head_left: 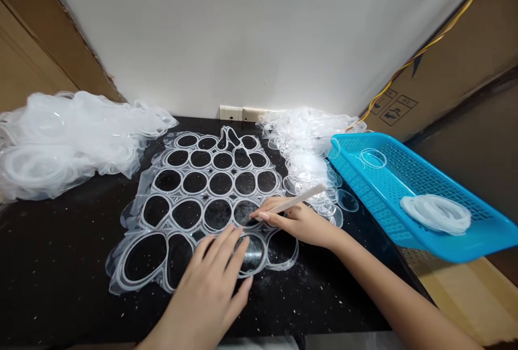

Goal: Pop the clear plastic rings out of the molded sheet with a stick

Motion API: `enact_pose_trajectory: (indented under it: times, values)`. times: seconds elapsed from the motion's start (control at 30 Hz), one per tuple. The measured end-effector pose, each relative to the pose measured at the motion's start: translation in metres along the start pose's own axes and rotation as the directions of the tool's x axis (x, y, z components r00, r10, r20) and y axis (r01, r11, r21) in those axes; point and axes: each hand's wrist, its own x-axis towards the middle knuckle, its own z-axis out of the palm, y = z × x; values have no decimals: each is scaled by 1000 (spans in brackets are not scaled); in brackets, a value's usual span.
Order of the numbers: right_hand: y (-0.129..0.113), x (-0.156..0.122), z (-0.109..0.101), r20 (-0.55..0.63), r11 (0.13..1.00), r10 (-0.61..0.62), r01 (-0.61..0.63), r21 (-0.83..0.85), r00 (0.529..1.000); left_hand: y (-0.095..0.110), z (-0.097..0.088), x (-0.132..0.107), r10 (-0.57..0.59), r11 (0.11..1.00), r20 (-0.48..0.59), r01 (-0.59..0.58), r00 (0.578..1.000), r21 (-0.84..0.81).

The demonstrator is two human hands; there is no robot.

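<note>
2 pictograms (399, 111) on cardboard box (465, 69); captions (406, 101) unreadable.

I'm remotely viewing a likely workshop: a ring-cut sheet (231, 198) is lying on the bench (60, 263), heaped plastic (76, 131) at nine o'clock, a carton (465, 53) at two.

Easiest way in is the near left: there's a bare stretch of black counter (73, 253) between the left-hand film pile (73, 137) and the ring sheet (205, 197). Far side's a dead end, just white wall (226, 42). On the right, the clear scrap heap (307, 164) and blue basket (364, 193) sit side by side, so that's a squeeze. Middle's jammed too: left hand (210, 285) over the sheet's near part, right hand (301, 223) with a white stick (301, 197) angled toward the heap.
</note>
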Motion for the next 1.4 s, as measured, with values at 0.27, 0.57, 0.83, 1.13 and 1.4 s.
enact_pose_trajectory:
  times: [0.27, 0.57, 0.83, 1.13, 1.4]
  values:
    - [-1, -1, 3, 15, 996, 68, -69, 57, 998, 24, 19, 2, -13, 999, -3, 13, 1000, 42]
    - [-4, 0, 5, 66, 1000, 25, -26, 17, 998, 28, 18, 2, -45, 999, -34, 46, 998, 25]
    - [-7, -1, 3, 114, 990, -66, 79, -113, 991, 33, 14, 5, -116, 993, -52, 114, 992, -34]
    - [-15, -5, -8, 180, 935, -94, 149, -322, 979, 33, 16, 4, -124, 991, -19, 123, 992, -56]
    - [-1, -2, 2, 253, 845, -285, 367, -390, 925, 33, 14, 5, -121, 991, -27, 119, 992, -63]
